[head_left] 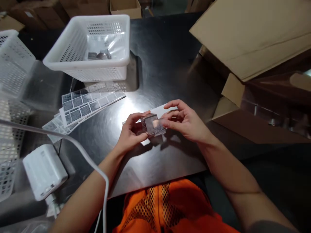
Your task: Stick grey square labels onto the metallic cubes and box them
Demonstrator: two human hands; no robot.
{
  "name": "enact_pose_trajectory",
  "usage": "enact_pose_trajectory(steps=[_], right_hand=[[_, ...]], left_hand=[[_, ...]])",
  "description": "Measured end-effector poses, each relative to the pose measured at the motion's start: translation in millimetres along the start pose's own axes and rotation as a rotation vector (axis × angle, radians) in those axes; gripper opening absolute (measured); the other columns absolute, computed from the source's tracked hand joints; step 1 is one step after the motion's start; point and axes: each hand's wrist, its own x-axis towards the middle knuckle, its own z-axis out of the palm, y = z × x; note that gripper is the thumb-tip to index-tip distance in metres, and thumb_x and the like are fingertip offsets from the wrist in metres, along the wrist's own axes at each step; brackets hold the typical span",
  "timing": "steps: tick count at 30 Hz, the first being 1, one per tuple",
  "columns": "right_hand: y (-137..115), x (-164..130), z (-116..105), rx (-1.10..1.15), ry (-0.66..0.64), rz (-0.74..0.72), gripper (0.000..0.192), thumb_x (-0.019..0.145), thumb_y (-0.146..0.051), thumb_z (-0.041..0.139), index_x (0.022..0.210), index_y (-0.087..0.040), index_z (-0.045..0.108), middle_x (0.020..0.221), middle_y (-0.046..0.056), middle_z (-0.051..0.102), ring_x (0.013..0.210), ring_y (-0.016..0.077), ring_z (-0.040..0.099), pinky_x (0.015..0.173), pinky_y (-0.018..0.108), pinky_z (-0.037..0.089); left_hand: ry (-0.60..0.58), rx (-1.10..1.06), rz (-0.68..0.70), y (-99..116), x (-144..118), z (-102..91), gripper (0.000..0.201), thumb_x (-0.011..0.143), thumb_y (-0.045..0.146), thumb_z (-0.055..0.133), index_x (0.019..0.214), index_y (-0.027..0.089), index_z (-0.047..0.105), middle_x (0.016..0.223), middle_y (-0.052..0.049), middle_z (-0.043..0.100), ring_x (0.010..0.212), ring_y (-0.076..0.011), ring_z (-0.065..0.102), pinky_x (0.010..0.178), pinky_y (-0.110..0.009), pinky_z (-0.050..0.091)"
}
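Both hands meet above the middle of the dark worktop (pixel 170 58): the left hand (pixel 131 132) and right hand (pixel 187 121) pinch a small silvery box (pixel 152 124) between closed fingers (pixel 175 105). Label sheets (pixel 85 105) and a white basket (pixel 89 45) crowd the far-left corner; bare worktop lies toward the near edge.

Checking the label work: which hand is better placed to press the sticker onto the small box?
Right hand: its fingertips pinch the sticker at the small box, while the left hand grips the box.
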Motion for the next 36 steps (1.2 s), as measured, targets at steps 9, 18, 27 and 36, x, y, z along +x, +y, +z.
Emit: enact_pose_trajectory(steps=[9, 18, 27, 36], right_hand=[[-4.5, -5.6, 5.9, 0.012, 0.030, 0.069, 0.058, 0.071, -0.032, 0.086, 0.109, -0.023, 0.043, 0.075, -0.005, 0.068, 0.063, 0.0109, 0.064, 0.060, 0.021, 0.049], [-1.7, -6.2, 5.4, -0.002, 0.044, 0.073, 0.059, 0.069, -0.032, 0.086, 0.108, -0.024, 0.042, 0.075, -0.005, 0.067, 0.066, 0.0115, 0.065, 0.063, 0.022, 0.051], [-2.3, -6.7, 6.1, -0.010, 0.056, 0.083, 0.061, 0.069, -0.035, 0.086, 0.107, -0.024, 0.041, 0.076, -0.005, 0.067, 0.066, 0.0119, 0.066, 0.062, 0.023, 0.052], [-1.0, -6.2, 5.3, -0.015, 0.057, 0.092, 0.061, 0.069, -0.036, 0.086, 0.106, -0.024, 0.040, 0.077, -0.005, 0.068, 0.065, 0.0122, 0.066, 0.062, 0.023, 0.051]], left_hand=[[-0.022, 0.005, -0.127, 11.5, -6.4, 10.3, 0.050, 0.065, 0.009, 0.080, 0.107, 0.025, 0.060, 0.136, -0.010, 0.062, 0.093, -0.0230, 0.073, 0.071, -0.032, 0.063], [-0.033, 0.035, -0.079, 9.3, -6.2, 9.5, 0.050, 0.068, 0.010, 0.080, 0.111, 0.027, 0.060, 0.135, -0.009, 0.063, 0.098, -0.0236, 0.073, 0.074, -0.030, 0.063], [-0.029, 0.034, -0.078, 9.4, -6.5, 9.9, 0.050, 0.067, 0.011, 0.081, 0.109, 0.027, 0.060, 0.133, -0.008, 0.064, 0.098, -0.0245, 0.073, 0.075, -0.032, 0.063], [-0.015, 0.022, -0.098, 9.9, -6.7, 9.9, 0.050, 0.065, 0.011, 0.082, 0.108, 0.026, 0.061, 0.133, -0.008, 0.064, 0.103, -0.0264, 0.071, 0.074, -0.032, 0.063]])
